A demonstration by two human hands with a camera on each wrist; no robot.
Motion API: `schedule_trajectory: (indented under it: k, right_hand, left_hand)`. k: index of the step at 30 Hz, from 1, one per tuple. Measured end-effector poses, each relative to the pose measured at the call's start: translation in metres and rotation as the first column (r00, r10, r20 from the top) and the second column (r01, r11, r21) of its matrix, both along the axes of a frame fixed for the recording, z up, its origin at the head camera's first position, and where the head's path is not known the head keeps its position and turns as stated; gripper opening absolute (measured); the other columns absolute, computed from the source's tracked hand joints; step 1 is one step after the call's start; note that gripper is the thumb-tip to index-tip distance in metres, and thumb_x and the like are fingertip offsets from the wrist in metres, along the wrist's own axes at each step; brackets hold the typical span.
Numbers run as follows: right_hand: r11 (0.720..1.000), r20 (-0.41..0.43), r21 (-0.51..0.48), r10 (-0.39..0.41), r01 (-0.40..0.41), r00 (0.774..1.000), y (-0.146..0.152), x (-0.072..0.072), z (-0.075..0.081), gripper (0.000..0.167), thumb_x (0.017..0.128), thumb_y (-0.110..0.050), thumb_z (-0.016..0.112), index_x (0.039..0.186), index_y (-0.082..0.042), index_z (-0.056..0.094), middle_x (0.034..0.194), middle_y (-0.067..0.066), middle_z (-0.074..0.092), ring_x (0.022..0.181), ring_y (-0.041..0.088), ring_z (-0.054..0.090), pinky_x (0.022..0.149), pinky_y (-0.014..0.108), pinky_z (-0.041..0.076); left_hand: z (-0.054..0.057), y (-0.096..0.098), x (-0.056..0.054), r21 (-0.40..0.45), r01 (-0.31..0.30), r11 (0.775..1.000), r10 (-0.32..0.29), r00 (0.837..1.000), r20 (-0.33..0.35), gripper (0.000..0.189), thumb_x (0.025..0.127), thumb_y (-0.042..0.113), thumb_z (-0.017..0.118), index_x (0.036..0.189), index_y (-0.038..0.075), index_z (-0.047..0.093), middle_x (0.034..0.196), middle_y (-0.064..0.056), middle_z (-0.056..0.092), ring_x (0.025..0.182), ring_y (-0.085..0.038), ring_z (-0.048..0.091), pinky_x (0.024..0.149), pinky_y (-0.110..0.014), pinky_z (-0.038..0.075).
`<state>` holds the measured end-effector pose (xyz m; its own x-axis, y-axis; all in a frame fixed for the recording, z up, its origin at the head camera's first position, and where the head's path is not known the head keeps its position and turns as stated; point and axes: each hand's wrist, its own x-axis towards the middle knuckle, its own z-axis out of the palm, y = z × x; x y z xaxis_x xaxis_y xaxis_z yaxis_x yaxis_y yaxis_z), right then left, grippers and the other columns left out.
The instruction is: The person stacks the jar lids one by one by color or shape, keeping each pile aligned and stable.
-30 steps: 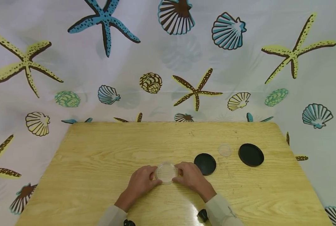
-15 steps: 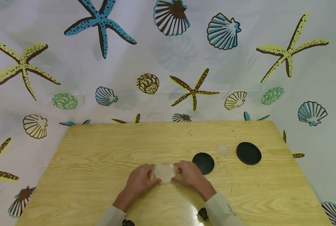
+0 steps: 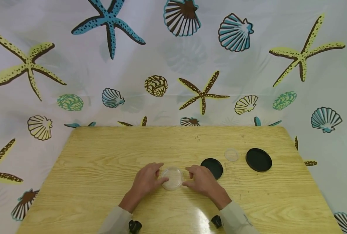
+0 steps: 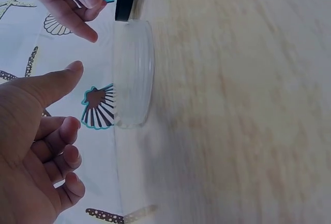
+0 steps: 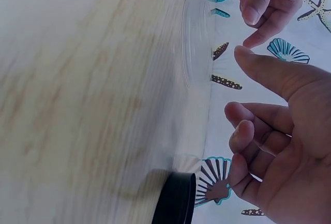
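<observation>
A clear, shallow round dish [image 3: 172, 178] lies flat on the wooden table between my two hands. In the left wrist view its ridged side wall [image 4: 135, 74] shows, apart from the hand. My left hand [image 3: 147, 179] hovers at its left, fingers relaxed, the thumb tip over the rim in the head view. My right hand [image 3: 204, 182] stands off its right side with thumb and forefinger spread and nothing between them. Behind the right hand, partly covered by it, lies a black round lid-like disc [image 3: 212, 167]; the right wrist view shows its dark edge [image 5: 177, 200].
Farther right lie a small clear disc [image 3: 231, 154] and a larger black shallow round lid or dish [image 3: 258, 160]. The wooden table [image 3: 112, 152] ends at a shell-and-starfish patterned cloth [image 3: 138, 65] behind. Dark wrist devices [image 3: 134, 226] show near the sleeves.
Both hands gripped the clear dish by its sides earlier; now they have let go and moved slightly up and apart. The dish stays in place. The head view shifted a little.
</observation>
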<state>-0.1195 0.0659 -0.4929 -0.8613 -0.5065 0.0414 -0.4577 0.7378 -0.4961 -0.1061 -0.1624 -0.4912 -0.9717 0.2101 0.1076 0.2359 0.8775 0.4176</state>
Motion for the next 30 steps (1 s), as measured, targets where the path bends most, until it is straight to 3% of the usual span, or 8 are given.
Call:
schedule_trajectory:
  k: [17, 24, 30]
  right_hand:
    - [0.998, -0.006, 0.025, -0.055, 0.055, 0.998, 0.019, -0.006, 0.012, 0.052, 0.079, -0.033, 0.077, 0.120, -0.004, 0.064, 0.070, -0.005, 0.049, 0.056, 0.006, 0.035, 0.054, 0.022, 0.030]
    - [0.996, -0.009, -0.027, -0.085, 0.085, 0.996, 0.029, -0.007, 0.016, 0.048, 0.079, -0.030, 0.077, 0.117, -0.002, 0.065, 0.074, 0.000, 0.054, 0.058, 0.005, 0.038, 0.059, 0.023, 0.036]
    - [0.989, -0.002, -0.011, -0.146, 0.146, 0.989, 0.038, -0.011, 0.020, 0.048, 0.080, -0.032, 0.076, 0.119, -0.006, 0.065, 0.072, -0.006, 0.050, 0.057, 0.006, 0.037, 0.057, 0.023, 0.034]
  left_hand:
    - [0.013, 0.017, -0.013, 0.032, 0.063, 0.998, -0.061, 0.997, -0.040, 0.055, 0.079, 0.039, 0.076, 0.121, 0.006, 0.064, 0.067, 0.006, 0.048, 0.056, -0.005, 0.033, 0.053, -0.021, 0.032]
    - [0.017, 0.025, -0.020, 0.051, 0.055, 0.997, -0.054, 0.998, -0.020, 0.055, 0.080, 0.039, 0.075, 0.122, 0.006, 0.063, 0.068, 0.003, 0.051, 0.056, -0.006, 0.034, 0.052, -0.021, 0.030]
    - [0.019, 0.029, -0.027, 0.041, 0.059, 0.997, -0.058, 0.998, -0.019, 0.056, 0.079, 0.040, 0.075, 0.123, 0.007, 0.063, 0.069, 0.006, 0.049, 0.057, -0.007, 0.035, 0.050, -0.021, 0.029]
